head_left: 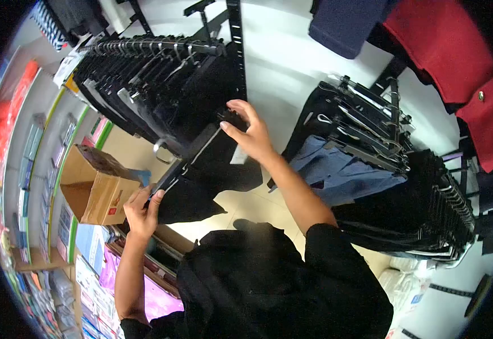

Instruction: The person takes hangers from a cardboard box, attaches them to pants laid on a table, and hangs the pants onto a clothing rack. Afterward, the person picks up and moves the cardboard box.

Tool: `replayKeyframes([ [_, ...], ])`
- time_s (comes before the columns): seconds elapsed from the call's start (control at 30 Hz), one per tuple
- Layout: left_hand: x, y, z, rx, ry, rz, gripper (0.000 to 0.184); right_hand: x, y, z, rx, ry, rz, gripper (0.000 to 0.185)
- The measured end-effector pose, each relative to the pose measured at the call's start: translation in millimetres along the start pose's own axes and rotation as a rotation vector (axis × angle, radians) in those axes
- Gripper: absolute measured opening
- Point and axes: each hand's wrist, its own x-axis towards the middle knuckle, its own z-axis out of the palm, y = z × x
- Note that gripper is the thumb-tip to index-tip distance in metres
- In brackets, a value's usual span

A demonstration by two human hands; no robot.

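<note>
Between my two hands hangs a black garment [193, 195], which looks like trousers, clipped along its top edge to a dark hanger [184, 163]. The hanger tilts up towards the right, its metal hook [161, 151] pointing away from me. My left hand [141, 213] pinches the lower left end, thumb on top. At the upper right end, my right hand [250, 134] grips the other clip with thumb and fingers. A pale tag [238, 155] shows beside the cloth near my right wrist.
A rail [161, 42] packed with dark trousers on hangers is ahead. To the right hang blue denim [342, 169] and more black garments [393, 217]. A cardboard box [108, 195] stands left, near shelves [43, 152] of packaged goods. A red garment [444, 51] hangs upper right.
</note>
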Motion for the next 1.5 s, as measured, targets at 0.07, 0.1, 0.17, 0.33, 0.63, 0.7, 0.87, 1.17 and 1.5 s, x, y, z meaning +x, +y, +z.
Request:
replayKeyframes([
  [0.07, 7, 9, 5, -0.002, 0.006, -0.053, 0.031, -18, 0, -6, -0.218, 0.198, -0.063, 0.044],
  [0.1, 11, 13, 7, -0.002, 0.012, -0.08, 0.032, -28, 2, -9, -0.293, 0.279, -0.097, 0.039],
  [0.17, 20, 12, 12, -0.05, 0.05, -0.057, 0.029, -52, 3, -17, -0.273, 0.265, -0.051, 0.03],
  [0.33, 40, 24, 19, -0.191, 0.032, -0.114, 0.032, -115, 29, -36, -0.106, -0.05, 0.268, 0.011],
  [0.63, 60, 26, 49, -0.352, 0.067, -0.196, 0.038, -153, 32, -52, -0.137, -0.154, 0.318, 0.015],
  [0.7, 63, 28, 50, -0.334, 0.073, -0.198, 0.039, -160, 33, -56, -0.123, -0.15, 0.354, 0.015],
  [0.87, 66, 36, 50, -0.297, 0.142, -0.211, 0.038, -183, 63, -61, 0.003, -0.219, 0.554, 0.019],
  [1.17, 84, 20, 56, -0.159, 0.167, -0.229, 0.042, -196, 55, -59, -0.023, -0.17, 0.572, 0.011],
  [1.5, 140, 41, 62, -0.117, 0.131, -0.204, 0.046, -199, 51, -60, -0.247, -0.257, 0.502, 0.013],
])
